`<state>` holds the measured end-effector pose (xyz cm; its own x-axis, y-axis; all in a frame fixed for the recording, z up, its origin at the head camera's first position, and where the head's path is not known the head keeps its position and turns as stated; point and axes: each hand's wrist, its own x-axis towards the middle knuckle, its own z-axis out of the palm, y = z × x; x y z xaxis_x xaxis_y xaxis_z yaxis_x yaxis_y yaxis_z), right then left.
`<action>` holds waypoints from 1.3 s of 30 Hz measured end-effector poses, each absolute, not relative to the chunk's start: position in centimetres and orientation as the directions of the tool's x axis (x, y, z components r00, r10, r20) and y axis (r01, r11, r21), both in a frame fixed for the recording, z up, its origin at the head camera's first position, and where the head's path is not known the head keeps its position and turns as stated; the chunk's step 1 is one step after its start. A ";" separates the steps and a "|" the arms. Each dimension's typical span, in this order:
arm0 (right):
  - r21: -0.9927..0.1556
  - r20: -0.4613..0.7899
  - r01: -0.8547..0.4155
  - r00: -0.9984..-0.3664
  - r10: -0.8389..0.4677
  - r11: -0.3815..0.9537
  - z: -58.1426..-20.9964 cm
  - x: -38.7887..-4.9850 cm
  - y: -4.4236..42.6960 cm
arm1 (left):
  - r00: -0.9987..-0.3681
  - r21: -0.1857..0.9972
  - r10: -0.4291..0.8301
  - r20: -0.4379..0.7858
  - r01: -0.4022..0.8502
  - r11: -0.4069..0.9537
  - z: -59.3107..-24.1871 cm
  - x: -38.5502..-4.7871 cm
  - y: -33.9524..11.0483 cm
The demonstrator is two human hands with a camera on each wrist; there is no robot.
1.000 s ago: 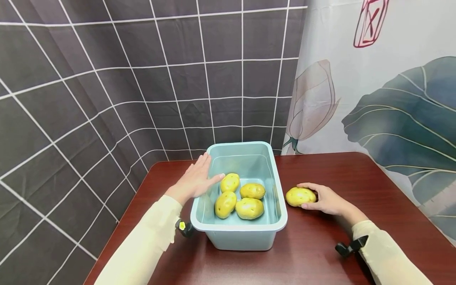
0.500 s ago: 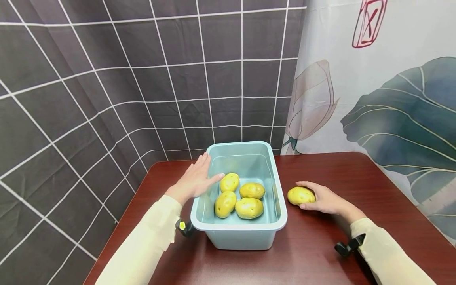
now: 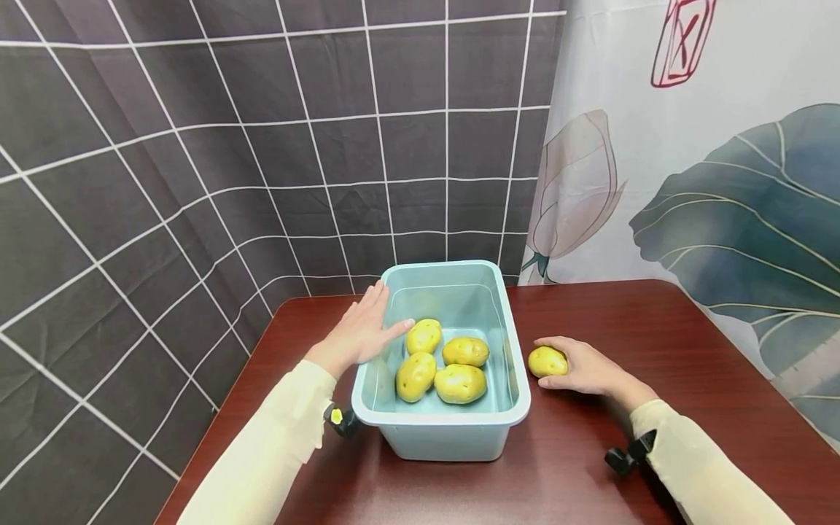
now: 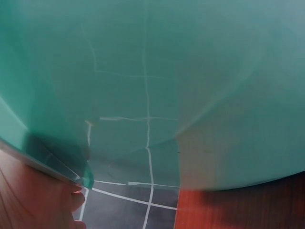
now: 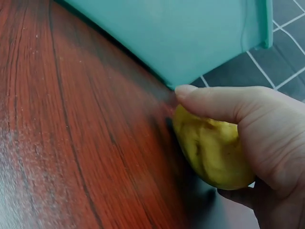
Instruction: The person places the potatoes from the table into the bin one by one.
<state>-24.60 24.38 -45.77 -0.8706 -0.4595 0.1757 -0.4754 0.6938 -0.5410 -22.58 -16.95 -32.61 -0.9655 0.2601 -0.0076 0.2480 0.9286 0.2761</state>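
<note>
My right hand (image 3: 584, 368) grips a yellow potato (image 3: 547, 362) just to the right of the light blue plastic bin (image 3: 441, 440). In the right wrist view, the thumb lies along one side of this potato (image 5: 214, 148), low over the table; I cannot tell whether it touches the wood. My left hand (image 3: 357, 332) rests on the bin's left rim with straight fingers, its thumb reaching over the inside. Several yellow potatoes (image 3: 460, 383) lie together on the bin's floor. The bin's wall (image 4: 143, 95) fills most of the left wrist view.
The bin stands upright on a dark red wooden table (image 3: 610, 313). Behind it hangs a dark curtain (image 3: 328, 146) with white grid lines, and a white curtain (image 3: 610, 58) with leaf and flower prints is at the right. Black wrist mounts (image 3: 630, 452) sit by both sleeves.
My right hand has shifted slightly left toward the bin with the potato, and its fingers now cover more of it. The left hand, the bin and the potatoes inside have not visibly moved.
</note>
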 end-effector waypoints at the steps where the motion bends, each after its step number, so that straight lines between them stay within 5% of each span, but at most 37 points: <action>1: -0.535 0.180 -0.478 -0.870 -0.459 0.696 -45.8 -24.6 24.3 | -0.966 0.275 0.260 -0.007 0.248 0.929 -32.6 -22.6 -16.9; 14: -0.494 0.270 -0.554 -0.830 -0.488 0.669 -46.3 -25.0 24.3 | -0.966 0.281 0.258 -0.006 0.246 0.928 -32.4 -22.6 -16.9; 39: -0.529 0.257 -0.505 -0.861 -0.438 0.682 -46.2 -25.2 24.4 | -0.967 0.294 0.256 -0.013 0.241 0.925 -32.4 -22.3 -16.9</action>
